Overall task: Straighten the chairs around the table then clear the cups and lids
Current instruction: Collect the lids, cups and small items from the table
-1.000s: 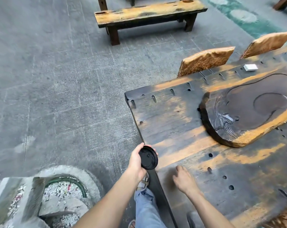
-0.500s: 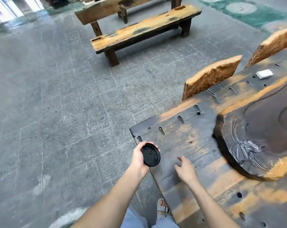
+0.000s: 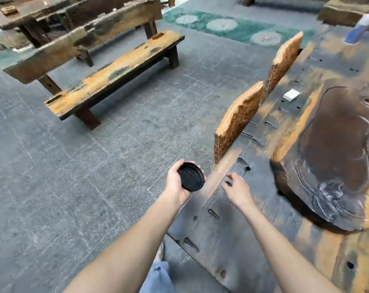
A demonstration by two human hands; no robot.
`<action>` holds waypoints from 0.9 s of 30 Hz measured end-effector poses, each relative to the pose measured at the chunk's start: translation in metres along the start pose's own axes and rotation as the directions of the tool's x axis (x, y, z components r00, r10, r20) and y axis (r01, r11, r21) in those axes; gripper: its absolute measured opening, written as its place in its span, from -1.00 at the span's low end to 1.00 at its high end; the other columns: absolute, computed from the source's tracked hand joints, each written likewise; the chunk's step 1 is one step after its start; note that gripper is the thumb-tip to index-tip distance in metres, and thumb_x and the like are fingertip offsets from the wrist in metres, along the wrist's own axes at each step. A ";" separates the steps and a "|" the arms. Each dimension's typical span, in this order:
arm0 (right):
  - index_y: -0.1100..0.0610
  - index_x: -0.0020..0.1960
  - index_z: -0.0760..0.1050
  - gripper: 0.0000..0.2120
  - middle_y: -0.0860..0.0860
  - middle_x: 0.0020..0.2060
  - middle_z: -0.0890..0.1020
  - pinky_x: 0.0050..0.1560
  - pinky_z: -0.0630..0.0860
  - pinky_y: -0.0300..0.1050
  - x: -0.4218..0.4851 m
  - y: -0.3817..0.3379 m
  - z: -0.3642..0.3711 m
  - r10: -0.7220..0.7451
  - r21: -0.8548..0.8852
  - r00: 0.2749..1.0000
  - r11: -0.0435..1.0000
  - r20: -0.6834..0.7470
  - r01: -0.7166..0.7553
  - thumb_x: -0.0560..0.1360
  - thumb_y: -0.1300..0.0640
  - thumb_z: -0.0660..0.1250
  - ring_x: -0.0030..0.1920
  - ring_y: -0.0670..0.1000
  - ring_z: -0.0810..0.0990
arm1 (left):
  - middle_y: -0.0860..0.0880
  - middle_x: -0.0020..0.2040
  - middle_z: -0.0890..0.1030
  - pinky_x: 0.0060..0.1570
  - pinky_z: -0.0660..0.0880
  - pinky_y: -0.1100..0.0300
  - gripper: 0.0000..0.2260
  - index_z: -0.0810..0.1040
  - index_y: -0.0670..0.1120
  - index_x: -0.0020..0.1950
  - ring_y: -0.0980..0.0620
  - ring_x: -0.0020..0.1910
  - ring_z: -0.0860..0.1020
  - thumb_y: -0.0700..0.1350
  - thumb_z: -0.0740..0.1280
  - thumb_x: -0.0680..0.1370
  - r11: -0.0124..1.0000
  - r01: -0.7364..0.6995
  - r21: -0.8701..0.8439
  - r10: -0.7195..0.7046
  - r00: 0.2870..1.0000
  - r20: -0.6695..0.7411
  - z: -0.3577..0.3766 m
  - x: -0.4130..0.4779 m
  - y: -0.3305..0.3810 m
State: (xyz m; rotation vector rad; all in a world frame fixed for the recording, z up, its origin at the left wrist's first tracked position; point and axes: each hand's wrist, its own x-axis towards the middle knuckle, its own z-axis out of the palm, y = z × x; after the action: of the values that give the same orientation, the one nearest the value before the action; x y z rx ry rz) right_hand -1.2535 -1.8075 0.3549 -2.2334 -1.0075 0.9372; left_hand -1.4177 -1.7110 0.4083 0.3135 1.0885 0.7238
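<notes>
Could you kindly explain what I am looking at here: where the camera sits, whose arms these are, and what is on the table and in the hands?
No machine here: a person works with bare hands, and every picture comes from one camera worn on the head, looking forward and down. The left hand has its grip around a black lid. The right hand is relaxed and holds nothing, over the edge of the wooden table. On the table lie a carved dark slab and a small white block. A near chair back and a far chair back stand along its side; a bench stands on the paving beyond.
</notes>
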 end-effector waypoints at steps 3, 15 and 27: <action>0.18 0.38 0.45 -0.58 0.16 0.35 0.54 0.34 0.37 -0.04 0.011 -0.030 0.012 0.100 0.040 0.987 0.995 -0.124 -0.095 0.55 0.10 0.33 0.36 0.15 0.50 | -0.24 -0.14 0.63 0.07 0.51 -0.13 -0.70 0.57 -0.18 -0.09 -0.22 -0.17 0.61 0.03 0.24 0.61 0.994 0.082 0.076 -0.090 0.990 0.112 0.005 0.032 0.044; 0.21 0.39 0.45 -0.58 0.15 0.36 0.53 0.35 0.36 0.01 0.044 -0.106 0.040 0.305 0.247 0.879 0.943 -0.367 -0.224 0.57 0.11 0.35 0.36 0.15 0.49 | -0.24 -0.13 0.62 0.02 0.53 -0.11 -0.66 0.58 -0.20 -0.07 -0.21 -0.18 0.60 0.02 0.16 0.64 0.943 0.163 0.290 -0.237 0.941 0.242 0.022 0.109 0.160; 0.16 0.33 0.49 -0.61 0.14 0.28 0.60 0.32 0.45 0.06 0.199 -0.128 0.022 0.460 0.437 0.780 0.858 -0.424 -0.269 0.53 0.09 0.39 0.28 0.14 0.56 | -0.25 -0.17 0.64 -0.06 0.59 -0.09 -0.66 0.60 -0.21 -0.10 -0.21 -0.19 0.61 0.00 0.19 0.64 0.841 0.185 0.509 -0.362 0.891 0.274 0.115 0.253 0.197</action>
State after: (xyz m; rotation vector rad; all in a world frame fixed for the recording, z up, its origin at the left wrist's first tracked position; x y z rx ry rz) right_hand -1.2286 -1.5712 0.3524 -2.2138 -0.1297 0.5447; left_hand -1.3229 -1.3841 0.3965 0.6635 0.9161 0.1132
